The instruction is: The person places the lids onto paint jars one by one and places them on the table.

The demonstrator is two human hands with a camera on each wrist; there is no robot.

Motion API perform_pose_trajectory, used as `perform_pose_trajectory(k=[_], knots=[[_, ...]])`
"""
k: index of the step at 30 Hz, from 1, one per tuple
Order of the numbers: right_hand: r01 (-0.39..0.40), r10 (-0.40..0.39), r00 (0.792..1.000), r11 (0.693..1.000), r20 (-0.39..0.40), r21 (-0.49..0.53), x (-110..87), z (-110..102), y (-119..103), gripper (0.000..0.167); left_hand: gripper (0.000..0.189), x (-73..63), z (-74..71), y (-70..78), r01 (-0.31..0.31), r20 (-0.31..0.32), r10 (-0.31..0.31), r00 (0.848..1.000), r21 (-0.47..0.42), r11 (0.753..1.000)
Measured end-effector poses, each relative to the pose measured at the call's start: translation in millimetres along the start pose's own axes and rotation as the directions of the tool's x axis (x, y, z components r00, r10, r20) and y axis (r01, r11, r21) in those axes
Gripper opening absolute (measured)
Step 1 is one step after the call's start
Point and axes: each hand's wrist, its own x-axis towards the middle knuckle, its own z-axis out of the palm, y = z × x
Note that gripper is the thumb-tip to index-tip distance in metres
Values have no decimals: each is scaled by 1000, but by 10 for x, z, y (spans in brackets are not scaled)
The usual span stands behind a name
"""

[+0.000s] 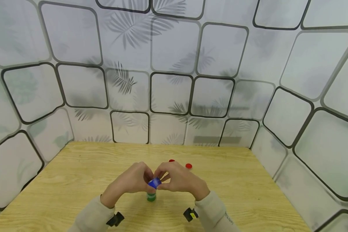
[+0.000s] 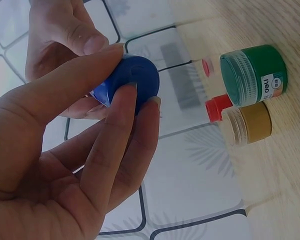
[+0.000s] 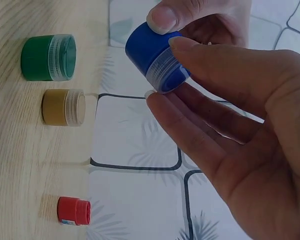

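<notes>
A small blue paint jar [image 1: 155, 183] with a clear ribbed lid [image 3: 162, 70] is held up between both hands, tilted. My left hand [image 1: 134, 178] grips the blue body, with its thumb and fingertips around the base [image 2: 137, 75]. From the other side, my right hand [image 1: 181, 178] pinches the lid between thumb and fingers. Below the hands in the head view, a green paint jar [image 1: 151, 197] stands on the table. Both wrist views show an ochre jar [image 3: 63, 107] beside the green one.
The wooden table [image 1: 235, 190] runs back to a patterned curtain [image 1: 171, 93]. Farther back than the hands are two red items [image 1: 188, 166], one partly hidden by the right hand. In the right wrist view, one is a small red jar [image 3: 74, 210].
</notes>
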Motion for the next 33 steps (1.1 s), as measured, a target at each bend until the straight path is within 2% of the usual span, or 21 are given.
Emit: perform_pose_trajectory(k=[5,13,24,33], knots=[[-7,7,1000,1000,-2,-10,-3,11,13,22,15,5,9,-9,-1,-3,1,1000,2,1000],[-65,64,998,997,-8,-51,-4,18,0,19,17,3,17,-12,-7,6,7,1000,-17,1000],[-81,80,997,992,-10,-97,10,20,-9,18,16,-4,15,-8,-6,17,6,1000,-38,999],[-63,62,998,998,-22,-17,6,7,-17,27,17,9,2,-27,12,10,-11,1000,-10,1000]])
